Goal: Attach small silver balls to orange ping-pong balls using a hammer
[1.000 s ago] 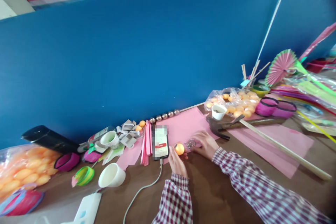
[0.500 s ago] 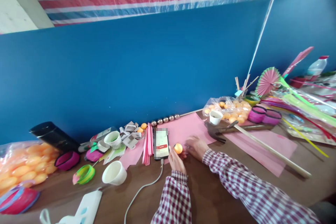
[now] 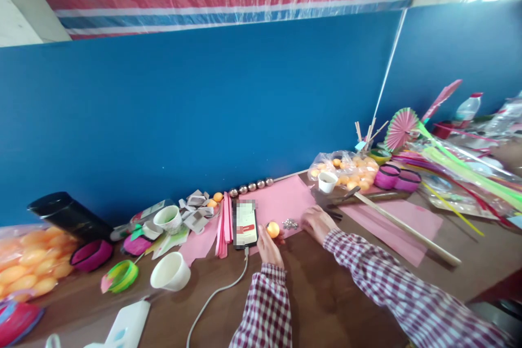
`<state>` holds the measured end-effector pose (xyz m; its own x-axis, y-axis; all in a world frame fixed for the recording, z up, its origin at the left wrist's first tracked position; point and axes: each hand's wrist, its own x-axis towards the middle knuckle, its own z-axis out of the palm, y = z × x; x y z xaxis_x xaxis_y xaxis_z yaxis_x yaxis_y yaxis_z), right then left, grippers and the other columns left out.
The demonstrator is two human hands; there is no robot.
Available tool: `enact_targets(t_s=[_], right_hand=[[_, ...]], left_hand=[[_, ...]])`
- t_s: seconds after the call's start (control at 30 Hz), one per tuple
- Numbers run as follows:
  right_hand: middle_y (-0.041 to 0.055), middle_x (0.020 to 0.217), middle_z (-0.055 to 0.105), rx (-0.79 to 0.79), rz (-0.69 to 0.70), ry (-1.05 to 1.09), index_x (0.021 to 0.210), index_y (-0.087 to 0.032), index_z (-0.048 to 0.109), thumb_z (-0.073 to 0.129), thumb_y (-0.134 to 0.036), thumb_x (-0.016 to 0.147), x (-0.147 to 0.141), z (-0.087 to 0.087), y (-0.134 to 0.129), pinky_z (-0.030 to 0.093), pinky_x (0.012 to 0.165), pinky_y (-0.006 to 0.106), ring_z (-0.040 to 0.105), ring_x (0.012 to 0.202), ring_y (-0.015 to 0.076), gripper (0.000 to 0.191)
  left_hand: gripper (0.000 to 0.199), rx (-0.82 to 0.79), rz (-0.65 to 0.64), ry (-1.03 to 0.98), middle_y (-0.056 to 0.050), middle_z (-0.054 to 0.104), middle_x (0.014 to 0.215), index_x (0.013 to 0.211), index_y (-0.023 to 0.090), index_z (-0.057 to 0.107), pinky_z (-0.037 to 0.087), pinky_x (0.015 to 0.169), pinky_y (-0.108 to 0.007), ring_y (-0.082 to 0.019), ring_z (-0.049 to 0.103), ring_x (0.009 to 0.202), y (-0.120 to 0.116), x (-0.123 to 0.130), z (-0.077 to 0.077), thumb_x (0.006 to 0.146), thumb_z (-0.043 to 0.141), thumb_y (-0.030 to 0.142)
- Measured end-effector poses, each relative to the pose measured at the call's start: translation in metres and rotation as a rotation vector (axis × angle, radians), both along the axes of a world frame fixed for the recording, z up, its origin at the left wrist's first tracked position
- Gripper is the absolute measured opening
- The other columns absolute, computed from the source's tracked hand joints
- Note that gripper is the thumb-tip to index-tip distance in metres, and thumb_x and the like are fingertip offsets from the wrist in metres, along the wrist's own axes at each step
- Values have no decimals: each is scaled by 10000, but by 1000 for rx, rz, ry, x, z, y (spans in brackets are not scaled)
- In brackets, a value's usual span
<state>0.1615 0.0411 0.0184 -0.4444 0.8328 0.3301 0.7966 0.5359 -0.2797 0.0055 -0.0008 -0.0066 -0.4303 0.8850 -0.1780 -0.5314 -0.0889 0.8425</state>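
My left hand (image 3: 269, 246) is closed around an orange ball (image 3: 273, 229), like a ping-pong ball, at the front edge of a pink sheet (image 3: 281, 201). Just right of the ball, a small heap of silvery beads (image 3: 290, 223) lies on the paper; their exact kind is too small to tell. My right hand (image 3: 318, 222) rests to the right of that heap, its fingers bent downward and together; whatever lies between the fingertips is hidden. A phone (image 3: 245, 223) on a charging cable lies left of my left hand.
Shiny metal balls (image 3: 252, 187) line the sheet's back edge. A hammer (image 3: 403, 225) and a small white cup (image 3: 327, 181) are at right, near a bag of orange balls (image 3: 359, 171). Pink strips (image 3: 223, 228), a white cup (image 3: 170, 272) and a power strip (image 3: 129, 322) occupy the left.
My right hand has moved right, away from the ball, and the silvery heap now shows between the hands. My left hand still holds the ball. The view has shifted slightly.
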Motion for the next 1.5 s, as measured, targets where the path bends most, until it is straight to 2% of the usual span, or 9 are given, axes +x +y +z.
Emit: enact_targets(t_s=[0.27,0.5,0.7,0.83,0.97,1.1,1.23,1.33,1.5], right_hand=[[43,736,584,1,-41,22,657,-166,606,511,-209,743,-18,-5,7,370,715,280,491,759,159,135],[21,769,598,-1,-2,53,686,-201,628,529,-205,739,-26,-9,10,366,745,283,492,800,154,112],[40,799,603,17,-4,78,745,-179,617,463,-197,785,-17,-1,11,366,753,311,503,786,157,160],[38,753,609,7,24,76,740,-170,613,475,-206,782,-8,5,5,369,760,318,516,767,162,149],[32,775,619,-18,84,68,767,-177,622,508,-231,767,-7,1,-2,374,768,293,524,797,158,127],[34,766,612,-32,92,62,749,-179,628,502,-206,763,-13,-6,-2,371,776,286,519,802,156,129],[36,689,592,-42,86,60,654,-184,631,504,-202,754,-17,-10,2,376,751,291,510,746,160,163],[39,686,594,-42,71,90,644,-181,619,504,-196,749,-17,-11,4,381,737,291,509,739,164,157],[34,767,604,-44,14,191,772,-179,565,442,-189,781,-16,-10,2,414,662,260,537,732,150,124]], left_hand=[[580,13,-10,34,-55,587,554,967,61,570,389,414,-204,-95,499,442,0,0,-4,706,423,557],[604,3,-4,25,-67,584,548,965,50,571,382,409,-210,-98,490,436,-1,1,0,675,461,567],[601,1,-13,-2,-48,587,531,927,72,595,374,404,-192,-85,487,423,-2,1,2,642,477,587],[601,7,-24,-6,-45,587,517,948,71,587,373,401,-191,-81,477,410,-1,1,2,656,465,582],[609,-5,-27,23,-55,590,528,971,61,579,373,404,-194,-88,485,423,-1,1,2,681,438,578],[617,-29,-40,39,-49,575,524,983,56,583,376,401,-192,-87,479,429,-3,3,8,691,424,576],[568,46,-80,72,-67,605,692,1085,117,544,382,410,-175,-74,489,487,-7,6,15,707,451,530],[544,61,-109,50,-75,606,826,1139,165,508,403,434,-172,-67,499,526,-6,5,12,704,488,492],[499,88,-141,-44,-74,586,945,1157,202,490,450,527,-192,-72,535,599,-2,1,1,707,536,414]])
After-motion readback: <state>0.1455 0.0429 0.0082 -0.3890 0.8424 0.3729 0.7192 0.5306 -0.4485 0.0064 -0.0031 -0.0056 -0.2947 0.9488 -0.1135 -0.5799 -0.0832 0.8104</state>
